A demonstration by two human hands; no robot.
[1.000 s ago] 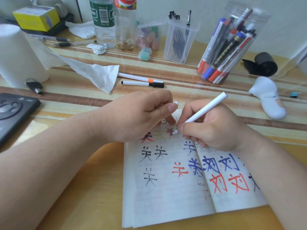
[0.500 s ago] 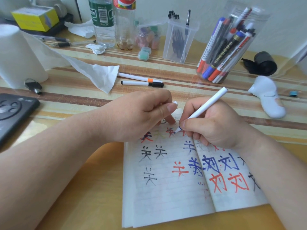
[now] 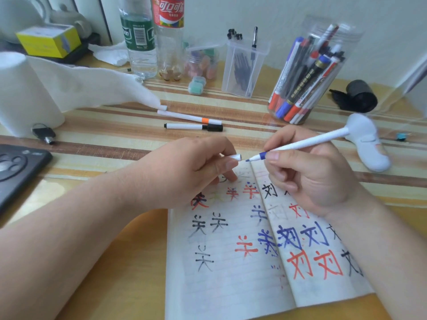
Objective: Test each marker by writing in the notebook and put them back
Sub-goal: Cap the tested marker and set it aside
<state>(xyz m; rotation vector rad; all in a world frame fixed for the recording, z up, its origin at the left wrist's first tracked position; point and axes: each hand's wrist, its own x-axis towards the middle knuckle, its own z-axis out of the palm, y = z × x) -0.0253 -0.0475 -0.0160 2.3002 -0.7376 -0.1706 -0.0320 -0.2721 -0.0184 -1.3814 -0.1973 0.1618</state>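
Pinching a white marker (image 3: 298,145) near its blue tip, the right hand (image 3: 309,179) hovers above the open notebook's (image 3: 231,273) top edge, fingers curled, the barrel slanting up to the right. The left hand (image 3: 184,172), its forearm crossing the bench (image 3: 115,262) left of the notebook, grips the white cap (image 3: 234,157) between thumb and forefinger. The cap's mouth is just beside the tip, not touching it, and the lower fingers rest on the notebook's top edge.
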